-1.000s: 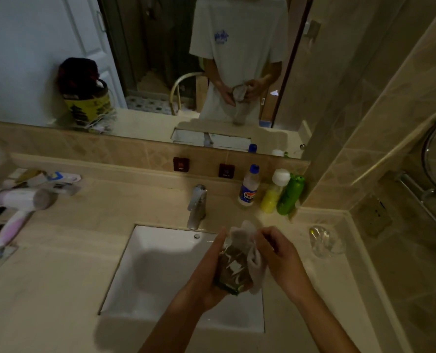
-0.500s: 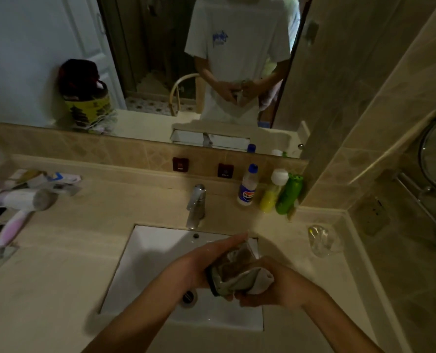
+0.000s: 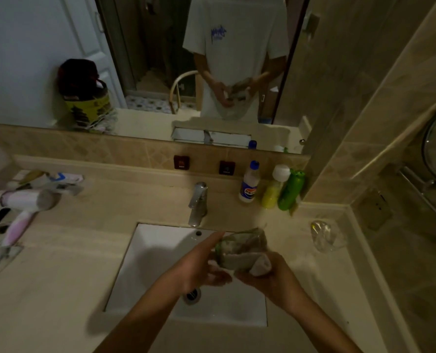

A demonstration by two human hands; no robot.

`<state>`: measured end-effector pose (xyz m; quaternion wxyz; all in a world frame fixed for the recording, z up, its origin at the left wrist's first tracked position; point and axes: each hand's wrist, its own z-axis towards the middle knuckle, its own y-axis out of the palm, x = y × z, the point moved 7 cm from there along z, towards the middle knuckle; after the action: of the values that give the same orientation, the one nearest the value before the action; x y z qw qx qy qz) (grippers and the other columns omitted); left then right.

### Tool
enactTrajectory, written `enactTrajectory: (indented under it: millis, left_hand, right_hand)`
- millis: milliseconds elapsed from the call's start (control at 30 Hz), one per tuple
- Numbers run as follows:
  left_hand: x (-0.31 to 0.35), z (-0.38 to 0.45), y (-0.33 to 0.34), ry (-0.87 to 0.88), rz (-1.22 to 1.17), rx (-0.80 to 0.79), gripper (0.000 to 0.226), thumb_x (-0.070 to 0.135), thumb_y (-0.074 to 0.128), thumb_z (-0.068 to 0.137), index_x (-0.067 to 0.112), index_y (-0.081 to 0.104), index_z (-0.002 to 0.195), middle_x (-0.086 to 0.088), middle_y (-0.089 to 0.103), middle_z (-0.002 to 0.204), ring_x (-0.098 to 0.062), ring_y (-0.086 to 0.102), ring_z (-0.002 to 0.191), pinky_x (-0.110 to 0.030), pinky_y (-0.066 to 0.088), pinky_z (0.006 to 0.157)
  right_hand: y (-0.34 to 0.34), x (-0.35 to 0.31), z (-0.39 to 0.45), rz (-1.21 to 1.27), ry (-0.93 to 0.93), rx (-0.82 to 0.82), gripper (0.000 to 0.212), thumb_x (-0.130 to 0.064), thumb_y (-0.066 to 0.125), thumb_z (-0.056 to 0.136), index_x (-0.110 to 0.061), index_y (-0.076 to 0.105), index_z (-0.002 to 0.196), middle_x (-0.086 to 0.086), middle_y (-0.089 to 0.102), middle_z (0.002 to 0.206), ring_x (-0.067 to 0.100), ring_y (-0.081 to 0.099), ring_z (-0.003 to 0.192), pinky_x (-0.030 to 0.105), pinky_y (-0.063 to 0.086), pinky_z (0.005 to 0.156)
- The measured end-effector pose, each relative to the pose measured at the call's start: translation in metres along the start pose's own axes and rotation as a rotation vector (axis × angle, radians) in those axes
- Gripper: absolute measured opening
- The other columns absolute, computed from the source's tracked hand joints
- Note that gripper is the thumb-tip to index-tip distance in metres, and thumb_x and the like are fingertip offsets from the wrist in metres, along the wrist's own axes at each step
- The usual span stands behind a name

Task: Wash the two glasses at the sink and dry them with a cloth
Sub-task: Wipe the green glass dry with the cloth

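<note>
- We have tipped the glass from upright, as it stood 1 second ago, onto its side above the sink; drying looks well underway.
- Our left hand steadies it with straight fingers; our right hand grips the cloth stuffed inside.
- The second glass rests on the bench, well apart.
- Wall tags read "HOT" and "COLD"; bottle labels are illegible.
</note>
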<state>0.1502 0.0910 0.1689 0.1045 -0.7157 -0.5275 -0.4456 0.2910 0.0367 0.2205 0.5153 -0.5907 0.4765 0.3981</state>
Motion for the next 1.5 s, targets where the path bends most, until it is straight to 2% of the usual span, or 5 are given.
enactTrajectory:
  millis: [333,833,1033,1300,1500]
  left_hand:
    - [0.007,-0.017,0.006,0.357,0.241,-0.118,0.049,0.056,0.067,0.087,0.018,0.061,0.117,-0.001,0.069,0.102,-0.017,0.068,0.085,-0.03,0.055,0.073]
    - [-0.01,-0.02,-0.019,0.221,0.248,-0.037,0.02,0.041,0.06,0.097,0.032,0.064,0.114,0.012,0.069,0.101,0.005,0.068,0.093,-0.01,0.051,0.079]
    - [0.0,-0.026,-0.017,0.323,0.172,-0.005,0.042,0.03,0.082,0.08,0.031,0.065,0.118,-0.002,0.061,0.135,-0.016,0.069,0.113,-0.037,0.06,0.091]
    - [-0.004,-0.021,-0.026,0.08,-0.197,-0.089,0.046,0.046,0.069,0.089,0.01,0.07,0.117,-0.015,0.07,0.104,-0.023,0.068,0.082,-0.034,0.055,0.069]
    - [0.012,-0.03,-0.038,0.363,0.173,-0.003,0.043,0.02,0.084,0.077,0.025,0.069,0.117,-0.007,0.061,0.13,-0.032,0.068,0.111,-0.051,0.056,0.097]
  right_hand:
    - [0.007,0.006,-0.002,0.174,0.034,-0.218,0.019,-0.007,0.084,0.068,-0.007,0.078,0.086,0.01,0.077,0.098,0.027,0.073,0.091,0.05,0.059,0.08]
    - [0.019,0.006,-0.001,-0.134,-0.058,-0.155,0.027,-0.009,0.079,0.073,-0.029,0.078,0.09,-0.011,0.077,0.091,0.006,0.072,0.084,0.024,0.058,0.073]
    - [0.021,0.009,0.006,0.186,0.174,-0.233,0.02,0.001,0.079,0.071,0.0,0.078,0.09,0.018,0.076,0.099,0.044,0.07,0.091,0.045,0.061,0.079]
    - [0.032,-0.007,0.01,-0.061,-0.048,-0.148,0.028,-0.012,0.079,0.078,-0.023,0.074,0.103,-0.016,0.075,0.101,0.002,0.07,0.093,0.012,0.052,0.074]
    - [0.035,0.009,0.016,0.209,0.239,-0.209,0.041,-0.01,0.082,0.057,0.003,0.075,0.095,0.028,0.072,0.097,0.043,0.069,0.094,0.05,0.055,0.086]
